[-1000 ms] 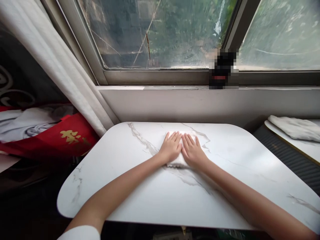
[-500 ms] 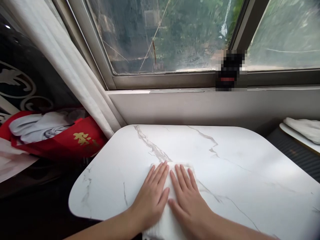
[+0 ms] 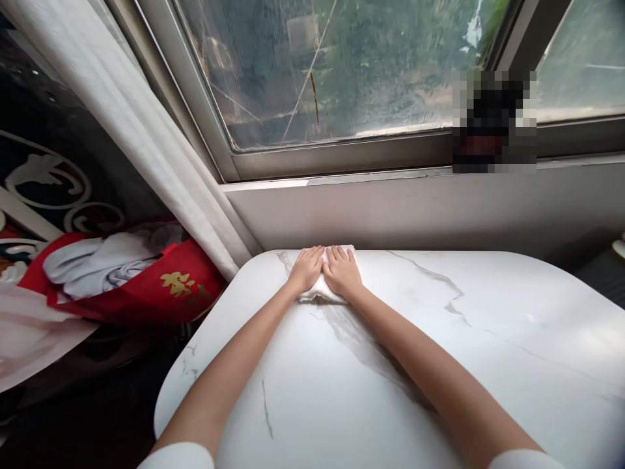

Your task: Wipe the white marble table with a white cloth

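A white cloth lies at the far edge of the white marble-patterned table. Flat on its left part rests my left hand, fingers stretched toward the window. My right hand presses flat on the right part, with its thumb side close against the left hand. Both arms reach out long across the tabletop. Part of the cloth is hidden under the palms, while its near edge and far right corner show.
Behind the table stand a low wall and a metal-framed window. A white curtain hangs on the left, beside a red bag with grey fabric in it. A pixelated patch covers something dark at the window frame.
Both hands and the cloth have moved forward from the middle of the table to its far edge. The view has shifted and tilted slightly.
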`<state>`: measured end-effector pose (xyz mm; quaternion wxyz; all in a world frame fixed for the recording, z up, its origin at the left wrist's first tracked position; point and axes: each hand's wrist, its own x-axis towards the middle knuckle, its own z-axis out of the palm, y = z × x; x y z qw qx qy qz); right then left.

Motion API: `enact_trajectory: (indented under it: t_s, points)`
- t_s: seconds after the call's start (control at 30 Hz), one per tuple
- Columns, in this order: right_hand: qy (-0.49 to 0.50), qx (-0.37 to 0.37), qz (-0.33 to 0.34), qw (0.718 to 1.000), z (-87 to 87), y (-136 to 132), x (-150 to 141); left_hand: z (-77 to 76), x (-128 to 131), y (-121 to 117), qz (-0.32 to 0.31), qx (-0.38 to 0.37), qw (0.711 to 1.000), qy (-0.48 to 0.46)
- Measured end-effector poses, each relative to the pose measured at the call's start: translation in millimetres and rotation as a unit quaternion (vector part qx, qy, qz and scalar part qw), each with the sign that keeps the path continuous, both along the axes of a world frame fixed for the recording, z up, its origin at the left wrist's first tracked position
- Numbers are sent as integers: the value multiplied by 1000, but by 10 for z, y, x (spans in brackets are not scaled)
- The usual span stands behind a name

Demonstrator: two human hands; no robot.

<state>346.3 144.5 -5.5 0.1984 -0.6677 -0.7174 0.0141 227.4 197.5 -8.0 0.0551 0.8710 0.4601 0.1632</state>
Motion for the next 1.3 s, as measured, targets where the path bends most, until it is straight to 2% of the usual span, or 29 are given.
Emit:
enact_trajectory:
  t_s: [0.1, 0.17, 0.27, 0.37, 0.47, 0.57, 0.7, 0.83, 0.93, 1.0, 1.07, 1.13, 1.3]
  points:
    - [14, 8, -37, 999, 19, 185, -112, 2, -53, 266, -16, -2, 1000, 0]
    - [24, 11, -51, 998, 24, 243, -178, 9, -99, 362, -25, -4, 1000, -4]
    - [29, 10, -45, 999, 23, 249, -231, 26, -154, 384, -32, -2, 999, -4]
    - [23, 4, -27, 999, 25, 153, -256, 32, -209, 267, -33, 2, 999, -1]
    - [20, -12, 0, 1000, 37, -64, -321, 23, -333, 8, -27, 2, 1000, -6]
    - [50, -26, 44, 997, 61, -393, -477, 29, -588, -382, -16, -1, 1000, -26]
    - [116, -45, 111, 986, 102, -905, -850, 83, -1105, -968, -25, -12, 999, -41]
    - [182, -61, 159, 968, 129, -1344, -1311, 121, -1672, -1467, -12, -14, 1000, 1]
    - [219, -66, 200, 953, 144, -1550, -1587, 101, -2016, -1730, 24, -9, 999, 26]
    - [230, -66, 217, 946, 155, -1599, -1711, 72, -2173, -1815, 43, -5, 999, 32]
    - [232, -64, 221, 945, 165, -1560, -1792, 43, -2269, -1802, 50, 1, 998, 37]
    - [229, -65, 213, 947, 166, -1428, -1839, 19, -2309, -1687, 47, 6, 998, 40]
    - [225, -74, 162, 958, 126, -785, -1808, -15, -2207, -1064, 36, 11, 998, 43]
